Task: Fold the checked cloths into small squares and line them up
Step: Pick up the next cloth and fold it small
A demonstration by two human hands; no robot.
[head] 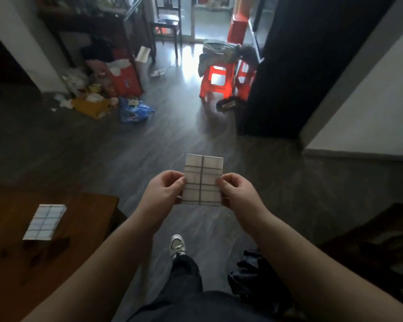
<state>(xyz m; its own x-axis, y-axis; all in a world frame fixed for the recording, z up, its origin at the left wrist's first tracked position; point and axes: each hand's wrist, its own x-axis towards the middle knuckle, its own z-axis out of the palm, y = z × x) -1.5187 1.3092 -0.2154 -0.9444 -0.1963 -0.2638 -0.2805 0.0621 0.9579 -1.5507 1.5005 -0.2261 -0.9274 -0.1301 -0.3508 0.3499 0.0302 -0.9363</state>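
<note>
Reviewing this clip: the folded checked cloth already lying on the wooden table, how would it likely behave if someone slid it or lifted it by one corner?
The folded cloth on the wooden table looks thin and layered, so it is probably light and would slide easily. Lifted by one corner it would likely droop and come unfolded. It lies flat, so rolling or tipping seems unlikely.

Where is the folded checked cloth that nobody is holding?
In the head view it lies at lower left: the folded checked cloth rests flat on the brown wooden table, well left of the left hand.

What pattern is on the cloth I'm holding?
A dark grid on white, seen in the head view on the held cloth.
</note>
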